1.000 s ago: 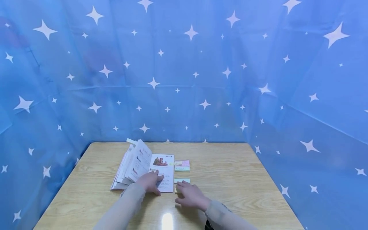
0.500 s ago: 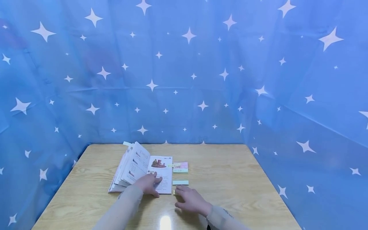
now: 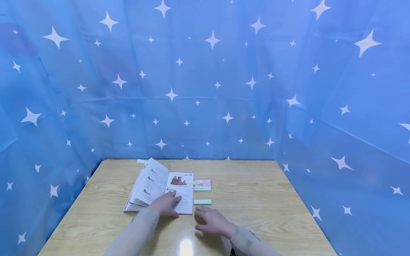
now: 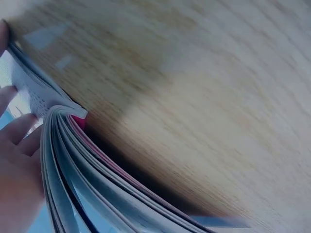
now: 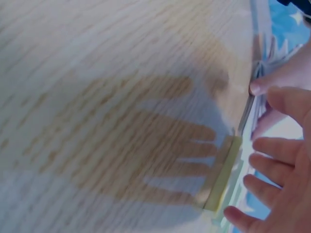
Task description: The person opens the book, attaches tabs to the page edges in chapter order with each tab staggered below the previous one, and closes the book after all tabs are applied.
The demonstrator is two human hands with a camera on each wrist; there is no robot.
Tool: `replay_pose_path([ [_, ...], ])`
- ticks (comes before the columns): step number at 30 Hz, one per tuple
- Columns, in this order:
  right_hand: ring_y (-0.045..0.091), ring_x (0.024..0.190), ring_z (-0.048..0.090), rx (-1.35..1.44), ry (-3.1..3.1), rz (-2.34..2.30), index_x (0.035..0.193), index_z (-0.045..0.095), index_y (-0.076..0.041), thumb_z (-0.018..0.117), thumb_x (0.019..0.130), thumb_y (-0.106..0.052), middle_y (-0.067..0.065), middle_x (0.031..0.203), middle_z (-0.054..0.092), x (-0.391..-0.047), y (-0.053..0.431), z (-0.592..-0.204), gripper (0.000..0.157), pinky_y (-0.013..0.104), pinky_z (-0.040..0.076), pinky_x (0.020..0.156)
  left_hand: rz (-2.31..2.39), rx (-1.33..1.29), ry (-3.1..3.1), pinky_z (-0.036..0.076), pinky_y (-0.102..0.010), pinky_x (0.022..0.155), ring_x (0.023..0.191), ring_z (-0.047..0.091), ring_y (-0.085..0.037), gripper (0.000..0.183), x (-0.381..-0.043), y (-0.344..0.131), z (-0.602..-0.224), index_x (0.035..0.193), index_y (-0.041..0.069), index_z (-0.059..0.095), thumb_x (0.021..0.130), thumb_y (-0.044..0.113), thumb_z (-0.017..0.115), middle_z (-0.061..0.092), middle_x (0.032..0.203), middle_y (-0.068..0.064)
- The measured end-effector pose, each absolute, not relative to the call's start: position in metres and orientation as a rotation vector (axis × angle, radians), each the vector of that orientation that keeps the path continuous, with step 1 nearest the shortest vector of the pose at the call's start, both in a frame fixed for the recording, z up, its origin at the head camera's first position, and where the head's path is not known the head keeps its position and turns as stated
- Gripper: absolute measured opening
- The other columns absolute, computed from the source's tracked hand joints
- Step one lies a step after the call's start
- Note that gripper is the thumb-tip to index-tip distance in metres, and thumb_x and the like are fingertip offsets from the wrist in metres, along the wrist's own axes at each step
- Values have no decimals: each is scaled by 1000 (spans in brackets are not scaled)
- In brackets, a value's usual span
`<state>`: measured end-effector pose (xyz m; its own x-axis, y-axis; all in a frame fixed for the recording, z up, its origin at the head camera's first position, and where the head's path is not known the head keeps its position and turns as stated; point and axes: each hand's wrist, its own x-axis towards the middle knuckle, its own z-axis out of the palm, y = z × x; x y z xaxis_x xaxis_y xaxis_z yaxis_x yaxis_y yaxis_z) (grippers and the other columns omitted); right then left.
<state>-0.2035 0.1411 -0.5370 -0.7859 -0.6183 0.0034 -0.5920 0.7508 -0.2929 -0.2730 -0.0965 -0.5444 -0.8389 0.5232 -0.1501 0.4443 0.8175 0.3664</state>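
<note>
An open book (image 3: 184, 208) lies in the head view with its left-hand pages (image 3: 153, 181) standing up in a fan. My left hand (image 3: 166, 204) rests spread on the lower part of the right page, its thumb by the bottom edge. My right hand (image 3: 214, 222) is just right of the book, palm down, fingers loosely extended and holding nothing. Below its fingertips, a yellow sticky-note strip (image 5: 223, 174) appears in the right wrist view beside the book's edge; the hand hides it in the head view. A pale green strip (image 3: 202, 202) lies just beyond the fingers.
Farther up the right page's edge are pink (image 3: 206, 182), green (image 3: 202, 188) and yellow (image 3: 194, 183) sticky notes. A pale tab (image 3: 142, 161) sticks out above the book. The wooden table (image 3: 262, 199) meets a blue star-patterned curtain (image 3: 205, 78) behind.
My right hand has drawn back slightly toward me, uncovering the pale green strip its fingers partly covered. The left hand stays on the page.
</note>
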Motion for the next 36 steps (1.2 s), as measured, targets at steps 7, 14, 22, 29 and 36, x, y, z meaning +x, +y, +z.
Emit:
replay_pose_path([
  [7,26,119,40,-1014,2902,-426,123,51,-6,55,82,-40,10,132,43,-206,144,-536,54,41,34,96,403,840,2839,19,-51,102,124,28,-38,80,-273,-97,-540,127,14,49,59,49,73,31,137,-21],
  [14,25,120,39,-923,2881,-404,124,51,-10,56,80,-44,8,132,42,-209,145,-538,55,47,35,94,404,849,2837,20,-51,101,122,32,-36,78,-281,-99,-544,124,15,52,57,50,74,35,135,-20],
  [22,24,120,39,-946,2872,-409,123,51,-12,56,81,-43,7,131,44,-204,139,-542,53,48,36,93,403,825,2831,21,-50,101,120,36,-32,74,-275,-103,-552,121,16,55,59,52,72,41,132,-15],
  [29,26,123,35,-959,2875,-379,128,47,-17,56,81,-44,6,135,39,-203,133,-546,55,52,34,93,434,881,2864,21,-50,101,120,36,-35,74,-268,-108,-552,122,13,54,62,51,71,40,132,-19],
  [36,27,128,24,-907,2864,-303,135,36,-16,51,81,-51,4,142,28,-206,136,-546,66,58,24,96,451,895,2856,26,-48,100,120,36,-34,78,-276,-109,-546,127,16,49,61,52,71,38,134,-15],
])
